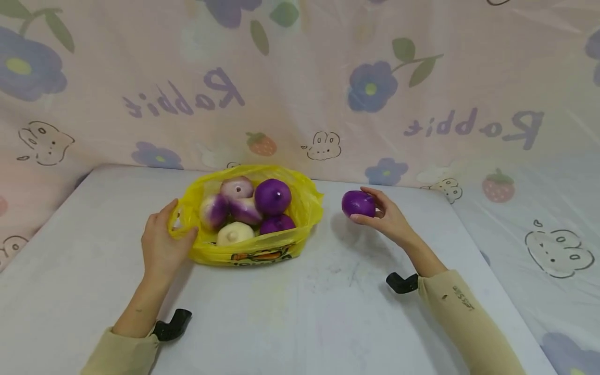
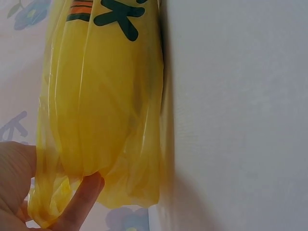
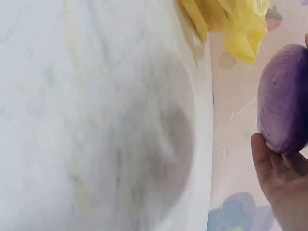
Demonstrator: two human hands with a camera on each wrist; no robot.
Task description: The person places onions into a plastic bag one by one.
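Observation:
A yellow plastic bag (image 1: pixel 264 247) lies open on the table with several onions inside: deep purple ones (image 1: pixel 273 197), purple-and-white ones (image 1: pixel 214 211) and a cream-white one (image 1: pixel 236 234). At the bag's left end, my left hand (image 1: pixel 164 242) grips the loose plastic of its rim between thumb and fingers. The left wrist view shows the thumb (image 2: pixel 86 197) against the yellow film. To the right of the bag, my right hand (image 1: pixel 386 216) holds a purple onion (image 1: pixel 358 203) above the table. Pale streaks show on this onion (image 3: pixel 284 98) in the right wrist view.
The white table (image 1: pixel 300 323) backs onto a pink cloth (image 1: pixel 290 94) printed with flowers, rabbits and strawberries. Black curved pieces (image 1: pixel 172 325) stick out by both wrists. The table's right edge runs beneath the right forearm.

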